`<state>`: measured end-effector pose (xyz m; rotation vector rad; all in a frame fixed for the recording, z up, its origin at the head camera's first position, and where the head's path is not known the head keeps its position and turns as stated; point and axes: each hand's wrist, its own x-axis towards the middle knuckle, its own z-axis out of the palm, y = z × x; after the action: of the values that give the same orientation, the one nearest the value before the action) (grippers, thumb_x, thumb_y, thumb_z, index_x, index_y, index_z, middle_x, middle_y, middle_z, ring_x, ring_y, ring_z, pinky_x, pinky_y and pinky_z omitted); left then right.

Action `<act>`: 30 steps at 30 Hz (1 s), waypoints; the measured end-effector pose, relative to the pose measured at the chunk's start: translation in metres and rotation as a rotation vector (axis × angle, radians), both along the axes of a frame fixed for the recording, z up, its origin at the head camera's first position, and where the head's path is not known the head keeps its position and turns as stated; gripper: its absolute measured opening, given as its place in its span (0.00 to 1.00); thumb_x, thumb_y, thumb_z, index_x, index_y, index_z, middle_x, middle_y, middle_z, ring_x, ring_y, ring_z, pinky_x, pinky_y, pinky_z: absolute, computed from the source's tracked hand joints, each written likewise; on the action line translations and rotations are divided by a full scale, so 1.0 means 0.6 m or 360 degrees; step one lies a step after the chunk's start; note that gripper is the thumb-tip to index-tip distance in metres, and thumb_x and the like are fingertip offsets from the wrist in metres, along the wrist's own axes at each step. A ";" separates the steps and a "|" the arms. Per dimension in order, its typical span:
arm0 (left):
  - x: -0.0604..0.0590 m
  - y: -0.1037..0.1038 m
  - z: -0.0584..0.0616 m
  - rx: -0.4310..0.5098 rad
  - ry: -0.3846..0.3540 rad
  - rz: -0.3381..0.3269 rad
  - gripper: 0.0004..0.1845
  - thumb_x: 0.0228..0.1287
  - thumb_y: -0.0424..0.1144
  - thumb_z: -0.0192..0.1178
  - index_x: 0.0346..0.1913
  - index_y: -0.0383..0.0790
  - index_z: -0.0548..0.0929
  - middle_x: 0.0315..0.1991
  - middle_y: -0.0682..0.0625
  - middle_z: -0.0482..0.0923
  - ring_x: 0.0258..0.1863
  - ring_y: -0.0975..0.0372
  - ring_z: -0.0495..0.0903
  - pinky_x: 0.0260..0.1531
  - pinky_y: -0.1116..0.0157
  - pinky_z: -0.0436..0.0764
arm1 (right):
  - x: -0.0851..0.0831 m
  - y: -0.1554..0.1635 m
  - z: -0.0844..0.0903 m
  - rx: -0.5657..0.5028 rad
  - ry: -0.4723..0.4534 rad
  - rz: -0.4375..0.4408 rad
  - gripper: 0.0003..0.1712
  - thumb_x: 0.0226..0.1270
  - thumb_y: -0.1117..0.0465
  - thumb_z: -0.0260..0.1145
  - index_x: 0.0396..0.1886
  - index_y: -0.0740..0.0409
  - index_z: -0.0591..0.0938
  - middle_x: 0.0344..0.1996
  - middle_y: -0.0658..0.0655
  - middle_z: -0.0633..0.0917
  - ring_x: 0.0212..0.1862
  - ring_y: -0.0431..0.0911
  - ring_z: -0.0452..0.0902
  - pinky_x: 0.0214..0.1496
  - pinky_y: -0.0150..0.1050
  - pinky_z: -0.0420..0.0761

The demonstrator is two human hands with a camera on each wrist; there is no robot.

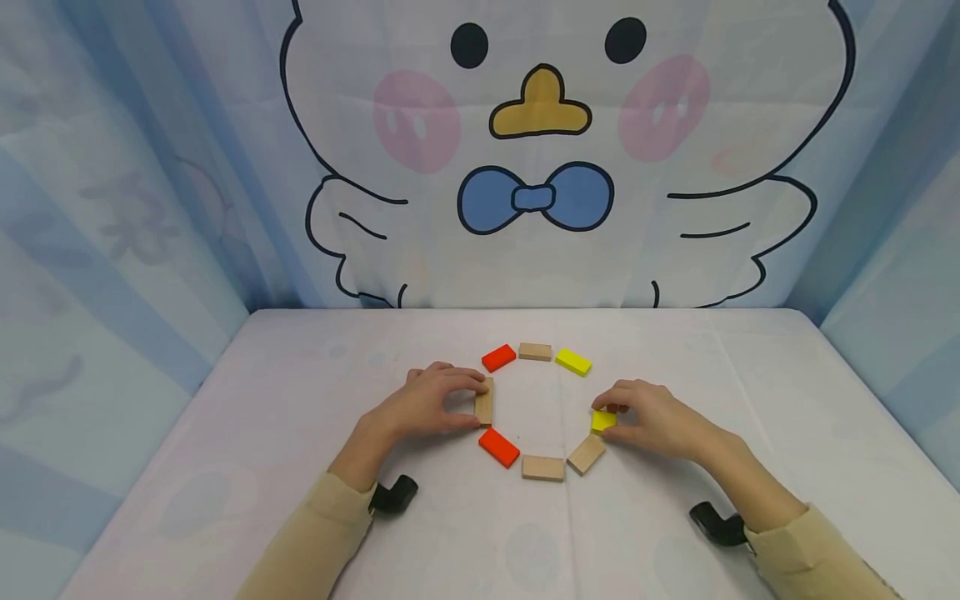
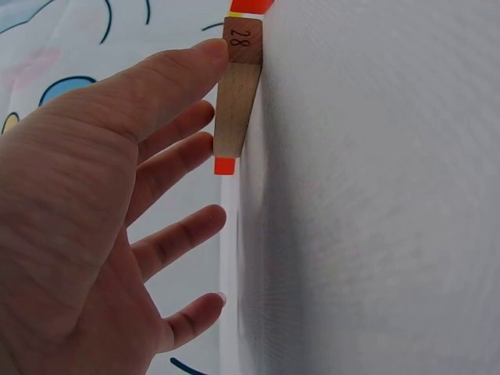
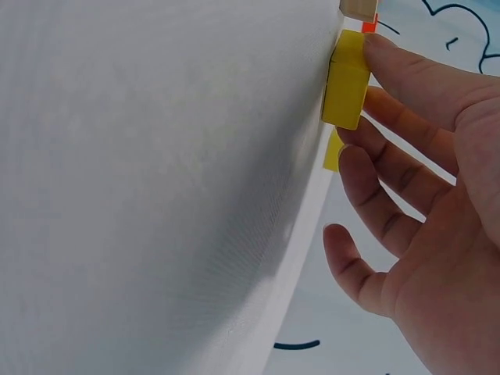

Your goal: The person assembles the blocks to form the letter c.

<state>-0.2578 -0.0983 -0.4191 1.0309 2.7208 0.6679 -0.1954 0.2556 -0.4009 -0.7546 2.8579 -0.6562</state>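
Rectangular blocks lie in a ring on the table. On the ring's left side, my left hand pinches a plain wooden block lengthwise, thumb at the near end and a finger at the far end. In the left wrist view, that block's end bears the number 28. Opposite, my right hand holds a yellow block between thumb and fingers. The right wrist view shows this yellow block with the thumb at its near end. A red block and a wooden block lie close to the held ones.
Another wooden block forms the near side of the ring. Along the far side are a red block, a wooden block and a yellow block. A white cloth covers the table; a printed curtain hangs behind it.
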 end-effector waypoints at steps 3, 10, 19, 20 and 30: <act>0.001 0.000 0.001 -0.0003 -0.0004 0.0000 0.25 0.61 0.50 0.73 0.61 0.51 0.84 0.64 0.58 0.77 0.66 0.55 0.68 0.54 0.49 0.64 | 0.000 0.001 0.001 -0.0004 -0.0002 0.0002 0.20 0.61 0.56 0.77 0.51 0.56 0.86 0.40 0.42 0.81 0.42 0.42 0.75 0.46 0.43 0.77; 0.001 0.000 0.001 -0.0002 -0.0005 -0.0001 0.25 0.61 0.50 0.73 0.61 0.51 0.84 0.64 0.59 0.76 0.66 0.55 0.68 0.54 0.50 0.64 | -0.006 0.008 0.019 -0.0065 0.0012 -0.0128 0.16 0.67 0.59 0.72 0.51 0.61 0.84 0.38 0.47 0.82 0.41 0.45 0.75 0.44 0.45 0.79; -0.001 0.000 0.000 0.0000 -0.0019 0.0003 0.25 0.61 0.50 0.73 0.61 0.50 0.84 0.64 0.58 0.77 0.66 0.55 0.68 0.54 0.49 0.64 | -0.059 0.004 0.024 -0.0059 0.0008 -0.0309 0.15 0.70 0.62 0.68 0.52 0.65 0.83 0.37 0.52 0.82 0.40 0.48 0.75 0.43 0.44 0.78; -0.001 -0.001 -0.001 0.0005 -0.0022 0.0000 0.25 0.61 0.50 0.73 0.61 0.50 0.84 0.64 0.58 0.77 0.66 0.55 0.68 0.55 0.48 0.63 | -0.066 0.003 0.023 -0.0051 -0.0007 -0.0325 0.15 0.70 0.62 0.68 0.52 0.66 0.83 0.37 0.53 0.82 0.40 0.49 0.75 0.43 0.44 0.78; -0.002 -0.003 -0.001 0.0007 -0.0021 -0.0007 0.25 0.61 0.51 0.72 0.61 0.51 0.84 0.64 0.60 0.76 0.66 0.56 0.68 0.53 0.50 0.63 | -0.116 -0.019 0.005 0.0043 -0.0197 -0.0382 0.19 0.69 0.58 0.69 0.52 0.66 0.82 0.36 0.55 0.81 0.37 0.49 0.73 0.43 0.42 0.77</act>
<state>-0.2589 -0.1000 -0.4196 1.0298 2.7062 0.6781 -0.2648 0.2441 -0.3978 -0.3554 2.8597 -0.6647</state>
